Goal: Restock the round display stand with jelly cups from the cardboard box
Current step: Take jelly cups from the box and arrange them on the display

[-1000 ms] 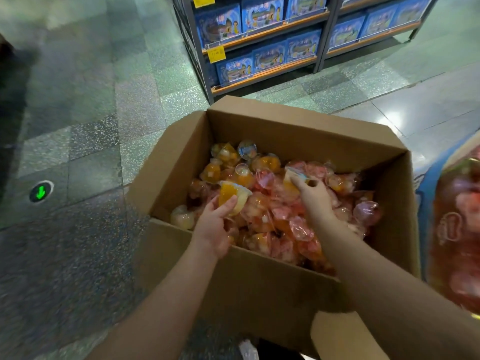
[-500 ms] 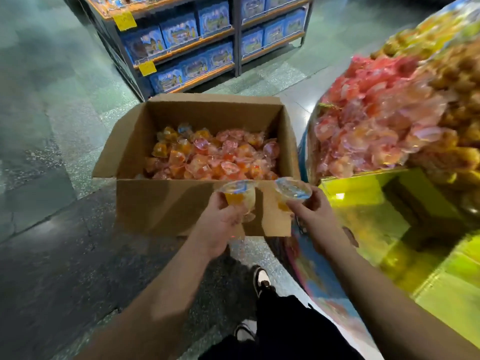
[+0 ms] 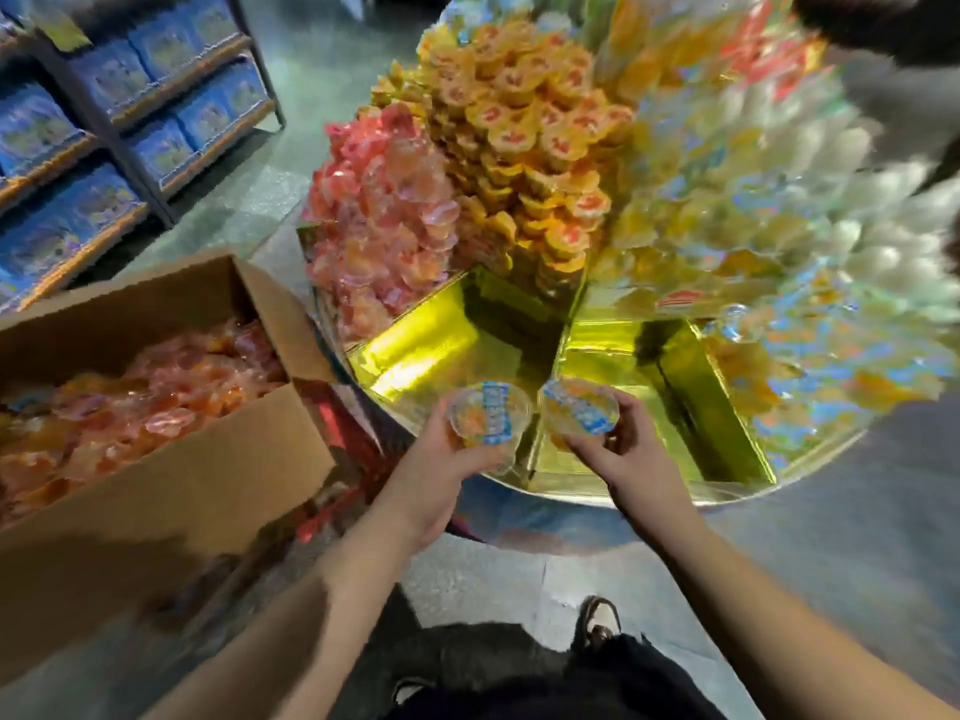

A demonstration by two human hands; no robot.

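My left hand (image 3: pixel 441 472) grips a clear jelly cup (image 3: pixel 488 415) with orange fruit and a blue-white lid. My right hand (image 3: pixel 621 449) holds a second such cup (image 3: pixel 579 405). Both cups hover over the near rim of the round display stand (image 3: pixel 623 493), above two bare gold wedge compartments (image 3: pixel 447 345). Behind them the stand is heaped with pink cups (image 3: pixel 379 220), yellow cups (image 3: pixel 524 127) and pale cups. The open cardboard box (image 3: pixel 171 480) of pink and orange jelly cups sits at the left on the floor.
Shelves of blue packages (image 3: pixel 109 116) stand at the back left. My feet and dark trousers (image 3: pixel 571 678) are below the stand on the stone floor. A dark shape (image 3: pixel 883 23) shows at the top right beyond the stand.
Both hands lifted a cup each out of the box and carried them right to the stand. My view swung from the box to the stand's gold compartments.
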